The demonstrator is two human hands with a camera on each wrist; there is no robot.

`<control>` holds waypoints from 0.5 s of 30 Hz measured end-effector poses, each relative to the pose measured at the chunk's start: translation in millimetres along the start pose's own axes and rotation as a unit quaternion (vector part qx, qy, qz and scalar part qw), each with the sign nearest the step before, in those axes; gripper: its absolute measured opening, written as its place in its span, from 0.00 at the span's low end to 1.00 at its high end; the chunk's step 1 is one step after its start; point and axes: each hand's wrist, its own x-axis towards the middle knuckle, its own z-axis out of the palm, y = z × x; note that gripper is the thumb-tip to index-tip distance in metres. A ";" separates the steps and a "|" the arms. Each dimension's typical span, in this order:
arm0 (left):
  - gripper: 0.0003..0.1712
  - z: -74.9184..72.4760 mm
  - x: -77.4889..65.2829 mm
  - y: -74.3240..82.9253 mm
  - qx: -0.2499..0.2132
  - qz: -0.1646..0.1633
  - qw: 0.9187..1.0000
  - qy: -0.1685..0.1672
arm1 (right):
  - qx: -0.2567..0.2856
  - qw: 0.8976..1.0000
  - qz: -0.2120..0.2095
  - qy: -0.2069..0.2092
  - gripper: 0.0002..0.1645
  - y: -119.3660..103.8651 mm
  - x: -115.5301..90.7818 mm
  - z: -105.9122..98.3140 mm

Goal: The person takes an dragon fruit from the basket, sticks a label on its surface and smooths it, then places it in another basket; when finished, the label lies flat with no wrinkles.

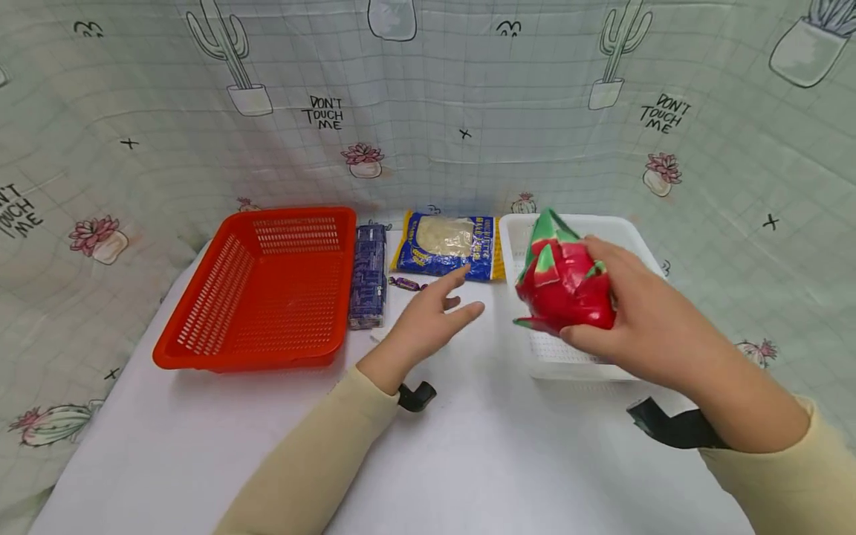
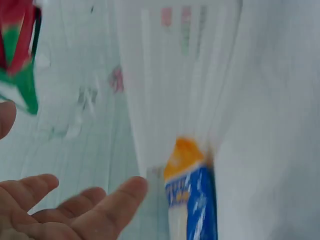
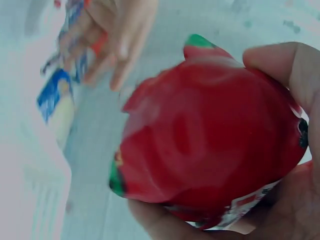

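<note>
A red dragon fruit [image 1: 568, 286] with green tips is gripped by my right hand [image 1: 658, 327], raised over the white basket [image 1: 562, 355]. In the right wrist view, fingers and thumb curve around opposite sides of the glossy dragon fruit [image 3: 210, 130], and a printed label shows on its underside. My left hand [image 1: 428, 319] is held over the middle of the table with its fingers spread and nothing in them. Beyond its fingertips lies a blue-and-yellow bag [image 1: 444, 245] with a see-through window, beside the white basket.
On the left stands a red plastic basket [image 1: 281, 305] with perforated walls. Right beside it lies a dark blue wrapped pack [image 1: 368, 275]. A small purple wrapped candy [image 1: 405, 284] lies in front of the bag. A patterned cloth [image 1: 428, 96] hangs behind the white table [image 1: 481, 461].
</note>
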 end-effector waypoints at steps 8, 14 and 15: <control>0.72 79.3 11.5 17.7 -0.041 -0.036 0.996 -0.070 | -0.024 0.996 0.054 0.062 0.68 31.7 13.3 -24.3; 0.80 106.3 12.8 20.8 -0.045 -0.055 0.996 -0.059 | -0.021 0.995 0.061 0.082 0.62 49.1 18.9 -22.8; 0.81 107.4 12.7 21.2 -0.045 -0.056 0.996 -0.058 | -0.023 0.995 0.064 0.078 0.61 52.1 20.8 -22.3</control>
